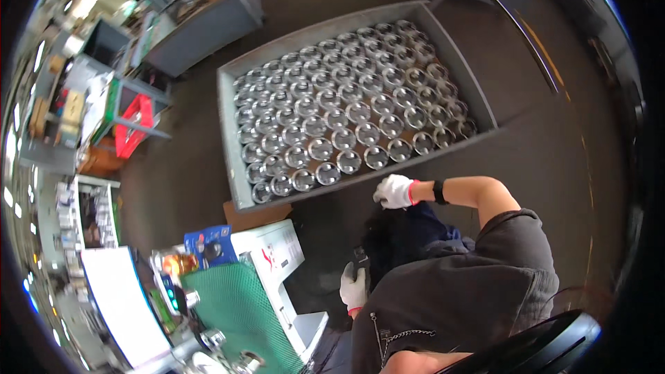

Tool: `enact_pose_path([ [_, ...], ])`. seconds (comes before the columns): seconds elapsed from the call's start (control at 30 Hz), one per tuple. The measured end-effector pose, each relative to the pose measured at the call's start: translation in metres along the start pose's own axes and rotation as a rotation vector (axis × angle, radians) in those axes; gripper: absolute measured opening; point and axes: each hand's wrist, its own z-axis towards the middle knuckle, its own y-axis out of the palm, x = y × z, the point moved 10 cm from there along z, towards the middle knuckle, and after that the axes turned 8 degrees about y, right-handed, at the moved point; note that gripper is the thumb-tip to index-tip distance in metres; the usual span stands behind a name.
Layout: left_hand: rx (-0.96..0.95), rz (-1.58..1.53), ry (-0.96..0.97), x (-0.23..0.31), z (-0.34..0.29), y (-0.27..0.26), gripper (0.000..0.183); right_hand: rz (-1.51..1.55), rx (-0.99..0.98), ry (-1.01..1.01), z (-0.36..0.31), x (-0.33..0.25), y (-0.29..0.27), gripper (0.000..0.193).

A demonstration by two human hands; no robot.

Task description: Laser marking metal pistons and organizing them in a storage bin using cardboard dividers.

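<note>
My right hand (395, 192), in a white glove with a red cuff, hangs just off the near side of a grey tray (230, 131). Its fingers are curled, and anything inside them is hidden. Rows of round, shiny metal parts that look like pistons (335, 119) stand in the tray. Lower down, my left hand (353, 289), gloved alike, is closed against a small dark object (361, 260) beside my lap. What that object is does not show clearly.
On my left is a white bench (280, 253) with a green mat (228, 305), several shiny metal parts and a bright screen (121, 301). A blue box (211, 246) lies at its far end. Beyond stand a red bin (135, 125) and grey cabinets (204, 34).
</note>
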Motion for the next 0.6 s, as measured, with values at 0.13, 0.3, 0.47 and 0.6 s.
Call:
enact_pose_path([
  [0.13, -0.243, 0.369, -0.031, -0.015, 0.025, -0.02, 0.04, 0.122, 0.194, 0.177, -0.02, 0.052, -0.026, 0.027],
  [0.3, -0.261, 0.315, -0.096, -0.1, 0.041, -0.05, 0.043, 0.11, 0.339, 0.468, -0.067, 0.142, -0.06, 0.022],
  [0.47, -0.307, 0.323, -0.206, -0.097, 0.044, -0.047, 0.046, -0.016, 0.378, 0.537, -0.068, 0.213, -0.078, 0.021],
  [0.6, -0.217, 0.204, -0.193, -0.059, 0.051, -0.029, 0.042, -0.222, 0.155, 0.659, -0.041, 0.27, -0.057, 0.042],
])
